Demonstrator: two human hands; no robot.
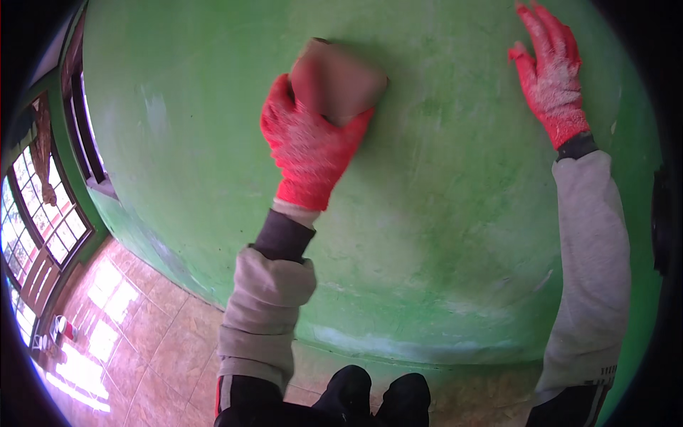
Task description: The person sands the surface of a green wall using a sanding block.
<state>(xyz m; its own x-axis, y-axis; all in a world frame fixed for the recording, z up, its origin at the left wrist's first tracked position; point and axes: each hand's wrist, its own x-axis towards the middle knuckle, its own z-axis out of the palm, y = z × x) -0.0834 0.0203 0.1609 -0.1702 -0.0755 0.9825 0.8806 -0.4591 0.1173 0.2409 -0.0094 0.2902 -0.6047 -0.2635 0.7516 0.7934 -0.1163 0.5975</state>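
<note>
My left hand (pixel 315 144), in a red work glove coated with pale dust, grips a brown squarish sheet (pixel 349 80) that looks like sandpaper. It is held flat against the green painted wall (pixel 427 176), and its surface is blurred. The sheet covers part of my fingers. To the upper right, my right hand (pixel 555 74) wears a matching dusty red glove. Its fingers are spread at the wall with nothing in them; whether the palm touches the paint I cannot tell. Whitish scuffs and worn patches mark the paint, mostly low down.
Brown floor tiles (pixel 155 325) meet the wall's foot, close to my dark shoes (pixel 349 389). Windows with dark frames (pixel 48 208) stand at the left, with a tied curtain (pixel 42 155). Small red and white items (pixel 64 328) sit on the floor there. A dark object (pixel 661 219) edges the right rim.
</note>
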